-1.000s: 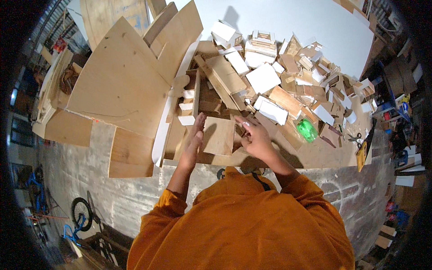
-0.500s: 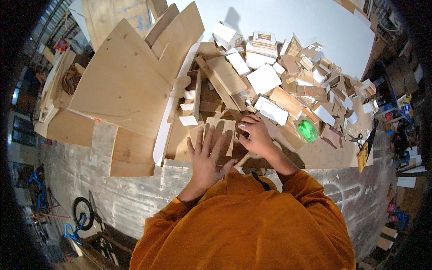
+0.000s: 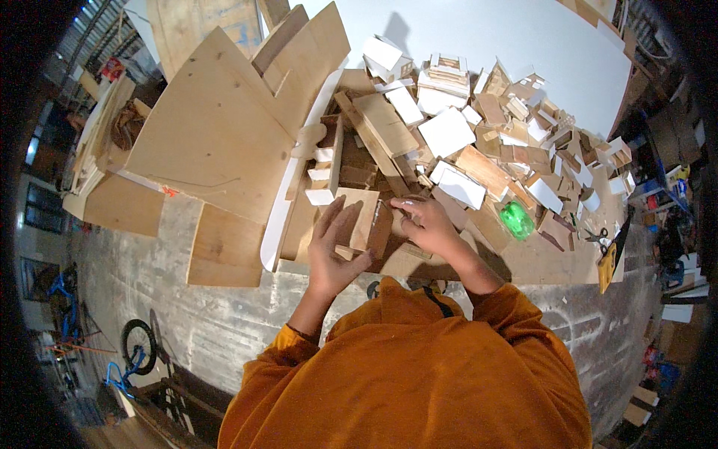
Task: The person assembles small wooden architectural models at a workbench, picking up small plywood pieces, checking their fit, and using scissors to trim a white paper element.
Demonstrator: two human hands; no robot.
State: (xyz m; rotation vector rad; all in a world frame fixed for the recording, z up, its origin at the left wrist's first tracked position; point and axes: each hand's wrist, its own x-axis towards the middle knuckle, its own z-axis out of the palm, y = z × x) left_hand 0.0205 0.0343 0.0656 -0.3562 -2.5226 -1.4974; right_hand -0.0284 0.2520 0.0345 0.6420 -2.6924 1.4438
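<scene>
A small piece made of light plywood panels [image 3: 357, 212] lies before me near the table's front edge, with a darker brown side [image 3: 380, 230] facing right. My left hand [image 3: 331, 243] is open at its left, fingers spread upward and thumb reaching across its near end. At the piece's upper right corner is my right hand [image 3: 431, 227], with the index finger stretched to the edge and the other fingers partly bent. Nothing shows inside the right hand. A narrow wood strip [image 3: 416, 251] lies just below it.
Tall plywood panels [image 3: 213, 127] stand at the left beside a partitioned wood box [image 3: 326, 165]. Many white and brown model pieces [image 3: 447, 133] crowd the table's far right. A green transparent object [image 3: 516, 220], scissors [image 3: 596, 235] and a yellow-handled saw [image 3: 607, 268] lie right.
My left hand has lifted off the flat panel and turned beside it. The piece's brown right side now shows. My right hand stays by the corner, and the view has shifted slightly.
</scene>
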